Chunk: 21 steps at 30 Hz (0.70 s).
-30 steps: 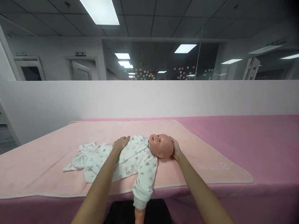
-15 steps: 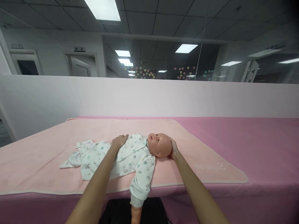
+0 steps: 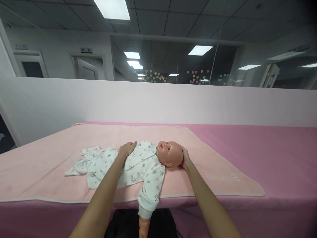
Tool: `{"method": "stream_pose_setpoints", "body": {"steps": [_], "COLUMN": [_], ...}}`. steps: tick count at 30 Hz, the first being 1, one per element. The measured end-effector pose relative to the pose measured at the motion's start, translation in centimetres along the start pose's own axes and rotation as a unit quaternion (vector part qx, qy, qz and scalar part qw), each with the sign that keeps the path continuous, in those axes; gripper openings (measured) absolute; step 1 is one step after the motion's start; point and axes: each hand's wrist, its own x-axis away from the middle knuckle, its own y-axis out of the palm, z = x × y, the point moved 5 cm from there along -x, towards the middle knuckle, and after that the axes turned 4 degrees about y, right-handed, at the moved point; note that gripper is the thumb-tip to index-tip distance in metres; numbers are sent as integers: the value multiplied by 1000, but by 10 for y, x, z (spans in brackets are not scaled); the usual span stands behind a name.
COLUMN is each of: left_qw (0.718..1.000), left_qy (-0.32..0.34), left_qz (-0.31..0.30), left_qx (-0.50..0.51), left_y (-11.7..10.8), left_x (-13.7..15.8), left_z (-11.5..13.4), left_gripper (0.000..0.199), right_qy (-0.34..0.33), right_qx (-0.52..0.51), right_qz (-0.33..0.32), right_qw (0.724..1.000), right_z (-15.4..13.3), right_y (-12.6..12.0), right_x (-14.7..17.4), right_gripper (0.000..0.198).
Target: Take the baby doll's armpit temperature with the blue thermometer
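Observation:
A baby doll [image 3: 138,162] in a white printed one-piece lies on its back on a peach mat [image 3: 205,155], its bare head [image 3: 170,154] to the right and the trouser legs flat to the left. My left hand [image 3: 127,149] rests on the doll's belly, fingers stretched over the cloth. Against the crown and back of the head, my right hand [image 3: 185,158] is cupped, and its fingers are partly hidden behind it. One sleeved arm [image 3: 150,195] of the doll hangs over the near edge, its bare lower end showing below the cuff.
The mat lies over a pink cloth [image 3: 279,158] covering the table. Behind it stands a low white partition [image 3: 158,102]. Farther back are a glass window with heart stickers [image 3: 155,76] and a half-open door [image 3: 86,69]. My dark-clothed lap [image 3: 158,224] is below the near edge.
The whole view has shifted slightly. Both hands keep the same places on the doll, and the doll lies as before.

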Motion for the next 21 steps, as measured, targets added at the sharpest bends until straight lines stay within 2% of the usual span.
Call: {"method": "stream_pose_setpoints", "body": {"steps": [6, 10, 16, 21], "left_qw": [1000, 1000, 1000, 1000], "left_qy": [-2, -6, -2, 3], "left_qz": [1, 2, -4, 3], "left_qx": [7, 12, 12, 21], "left_y": [0, -1, -4, -4], "left_x": [1, 3, 6, 7], "left_z": [0, 1, 5, 5], "left_gripper": [66, 65, 63, 59], "right_qy": [-3, 25, -8, -13], "right_qx": [-19, -32, -35, -28], "right_qz": [-21, -28, 43, 44], "right_qw": [1000, 999, 998, 999], "right_z": [-3, 0, 0, 0], "right_y": [-2, 1, -6, -12], "right_x": [8, 6, -4, -3], "right_gripper": [51, 50, 43, 42]}}
